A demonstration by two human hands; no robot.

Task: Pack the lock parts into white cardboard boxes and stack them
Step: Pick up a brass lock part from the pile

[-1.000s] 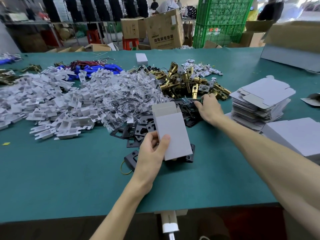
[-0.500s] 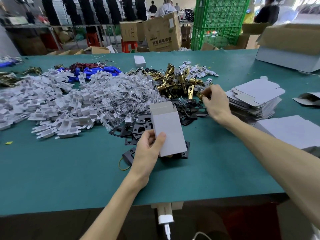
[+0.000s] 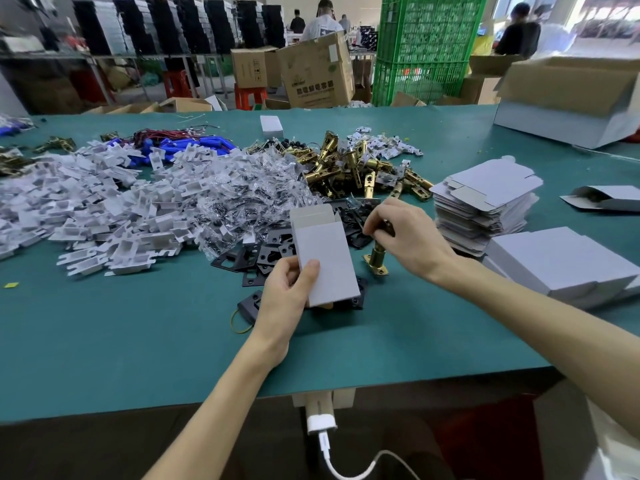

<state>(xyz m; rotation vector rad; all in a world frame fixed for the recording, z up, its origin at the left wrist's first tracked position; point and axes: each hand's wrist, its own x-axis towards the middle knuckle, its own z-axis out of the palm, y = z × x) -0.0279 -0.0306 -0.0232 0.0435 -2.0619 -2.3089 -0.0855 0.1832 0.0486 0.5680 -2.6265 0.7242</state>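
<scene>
Judging this the filling step, I had my left hand (image 3: 287, 294) pinching the open-topped white box (image 3: 325, 261) over the middle of the desk (image 3: 138, 341) and my right hand (image 3: 405, 237) curled round a brass latch (image 3: 378, 259) beside it, which next needed tipping in.

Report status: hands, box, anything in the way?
Left hand grips open white box. Right hand holds brass latch right of box, not yet inside. Black plates beneath; nothing between latch and box mouth.

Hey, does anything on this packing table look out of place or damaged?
Nothing looks damaged. Two strays: a yellow rubber band lying loose by the black plate beside the left hand, and a yellow scrap alone on the green table.
</scene>
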